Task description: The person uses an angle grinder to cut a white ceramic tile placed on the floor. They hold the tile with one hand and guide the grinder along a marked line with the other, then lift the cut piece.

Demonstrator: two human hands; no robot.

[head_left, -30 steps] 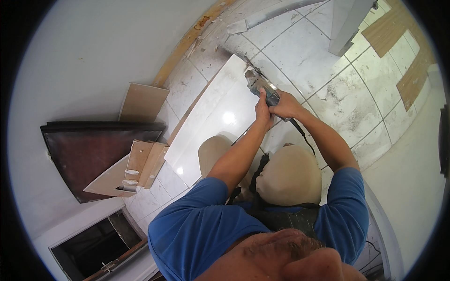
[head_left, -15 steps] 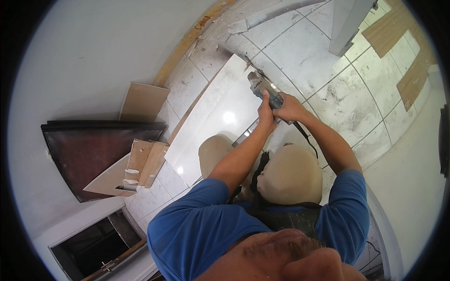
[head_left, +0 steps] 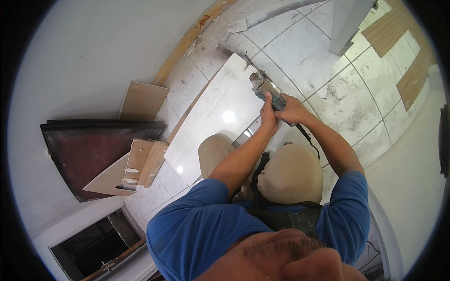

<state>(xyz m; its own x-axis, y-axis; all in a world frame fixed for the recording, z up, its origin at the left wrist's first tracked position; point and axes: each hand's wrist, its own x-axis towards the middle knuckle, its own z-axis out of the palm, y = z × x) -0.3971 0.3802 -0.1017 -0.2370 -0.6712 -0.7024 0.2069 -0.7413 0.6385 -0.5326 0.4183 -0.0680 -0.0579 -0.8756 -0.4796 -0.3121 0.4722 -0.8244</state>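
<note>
My left hand (head_left: 268, 114) and my right hand (head_left: 292, 108) are closed round a corded grey-green angle grinder (head_left: 261, 85). Its metal head is at the right edge of a long glossy white panel (head_left: 211, 122), near the far end, where dark dust shows. Whether the disc is touching the panel I cannot tell. The black cord (head_left: 309, 140) runs from the tool down past my right knee (head_left: 290, 173). My left knee (head_left: 213, 152) is at the panel's near part.
Boards (head_left: 143, 100) and a dark red rectangular sheet (head_left: 93, 154) lean at the left wall, above a framed opening (head_left: 91, 253). A grey post (head_left: 344, 23), wood-look planks (head_left: 384, 33) and a long grey strip (head_left: 267, 16) are on the tiled floor ahead and right.
Both hands and the grinder have shifted a little to the right and toward me along the panel's edge. The grip is the same.
</note>
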